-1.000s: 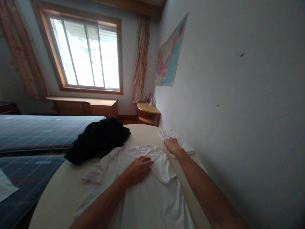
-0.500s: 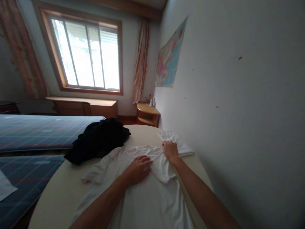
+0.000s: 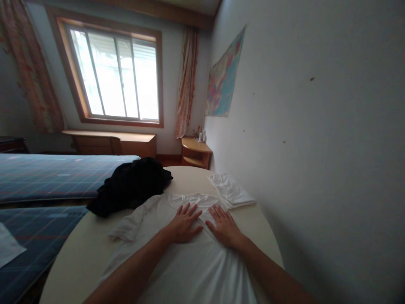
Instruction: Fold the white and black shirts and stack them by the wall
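L hand (image 3: 184, 224) flat on white T-shirt (image 3: 190, 270), fingers spread, nothing gripped; R hand (image 3: 224, 226) same, just beside it, nr the sleeve. Shirt lies on round table (image 3: 79, 253), btwn black garment (image 3: 131, 185) & folded white cloth (image 3: 232, 192).

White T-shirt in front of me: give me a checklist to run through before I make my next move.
1. Left hand flat on the white T-shirt, fingers spread: ok.
2. Right hand flat on it too, near the neckline: ok.
3. Neckline uncovered, at the far end: ok.
4. Fabric free of creases: not ok, with wrinkles by the neckline and on the sleeve nearer the black clothing.
5. Black clothing not touching the shirt: cannot tell, they lie very close.
6. Bottom hem straight: cannot tell, it's out of view.
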The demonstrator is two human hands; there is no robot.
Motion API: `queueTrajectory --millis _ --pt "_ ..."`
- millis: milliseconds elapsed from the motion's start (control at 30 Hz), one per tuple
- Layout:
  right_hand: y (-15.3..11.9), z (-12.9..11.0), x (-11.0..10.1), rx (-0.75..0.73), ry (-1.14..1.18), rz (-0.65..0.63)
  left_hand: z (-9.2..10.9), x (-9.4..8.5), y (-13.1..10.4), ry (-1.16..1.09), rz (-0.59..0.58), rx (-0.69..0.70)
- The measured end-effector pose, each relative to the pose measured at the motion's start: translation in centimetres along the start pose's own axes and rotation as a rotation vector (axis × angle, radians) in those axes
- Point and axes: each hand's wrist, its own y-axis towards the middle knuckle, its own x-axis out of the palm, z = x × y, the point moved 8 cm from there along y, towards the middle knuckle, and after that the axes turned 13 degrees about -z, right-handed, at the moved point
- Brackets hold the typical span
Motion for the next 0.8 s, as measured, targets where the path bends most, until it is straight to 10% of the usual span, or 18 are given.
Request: queueTrajectory --millis 233,467,633,800 --pt "-0.5 0.6 -1.5 -0.076 0.120 0.117 -4.1 -1.0 1.4 0.030 0.081 -0.292" --pt "-2.6 3.8 -3.8 0.081 0.197 0.396 -5.5 -0.9 1.6 0.010 0.134 -0.287" --pt "-4.1 5.9 -4.0 0.342 0.076 0.387 -1.7 -2.8 0.7 -0.024 0.227 0.028" --pt "-4.6 5.7 -4.1 0.406 0.034 0.334 2.0 -1.9 0.0 -0.034 0.062 0.276"
